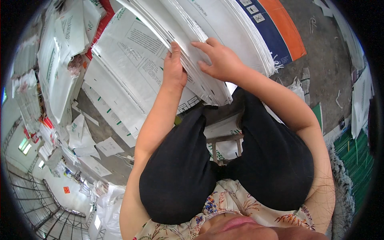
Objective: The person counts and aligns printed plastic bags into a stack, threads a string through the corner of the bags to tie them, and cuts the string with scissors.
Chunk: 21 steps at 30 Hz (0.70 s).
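A thick stack of white woven plastic sacks stands up on edge before my knees, its layers fanned slightly. My left hand grips the left side of these sacks, thumb up along their edges and fingers partly hidden among the layers. On the other side, my right hand rests near the sack edges with thumb and index finger spread apart, nothing held between them. Flat to the left lies another pile of white printed sacks. More white sacks lie to the right of the upright ones.
An orange and dark blue sack lies under the right pile. Stacks of white sacks crowd the far left, with loose pieces on the grey floor. Green sheeting is at the right. A small stool frame shows between my knees.
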{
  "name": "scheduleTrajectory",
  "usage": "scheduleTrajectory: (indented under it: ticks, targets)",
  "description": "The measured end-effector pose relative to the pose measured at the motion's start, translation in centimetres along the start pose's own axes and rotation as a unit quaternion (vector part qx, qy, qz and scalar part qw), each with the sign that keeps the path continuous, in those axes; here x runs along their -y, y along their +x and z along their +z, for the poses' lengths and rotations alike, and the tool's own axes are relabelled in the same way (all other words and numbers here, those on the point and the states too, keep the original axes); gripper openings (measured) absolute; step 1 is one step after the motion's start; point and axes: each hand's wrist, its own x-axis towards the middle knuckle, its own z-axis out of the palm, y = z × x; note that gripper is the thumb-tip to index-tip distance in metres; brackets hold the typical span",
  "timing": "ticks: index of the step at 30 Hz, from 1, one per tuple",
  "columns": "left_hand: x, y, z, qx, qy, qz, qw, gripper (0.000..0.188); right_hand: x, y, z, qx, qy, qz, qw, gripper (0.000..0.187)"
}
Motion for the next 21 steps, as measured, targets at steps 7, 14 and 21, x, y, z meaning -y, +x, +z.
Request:
scheduleTrajectory:
  ticks: [7,14,21]
  targets:
    - [0.2,0.5,-0.3,0.022,-0.018,0.007,1.000,0.053,0.5,0.1,-0.2,0.003,-0.011,0.003,1.000,0.057]
    - [-0.2,0.2,0.5,0.000,0.005,-0.018,1.000,0.053,0.5,0.1,-1.0,0.021,-0.003,0.044,0.999,0.056]
    - [-0.3,0.2,0.5,-0.016,0.020,0.002,1.000,0.054,0.6,0.1,-0.2,0.004,-0.020,0.006,1.000,0.053]
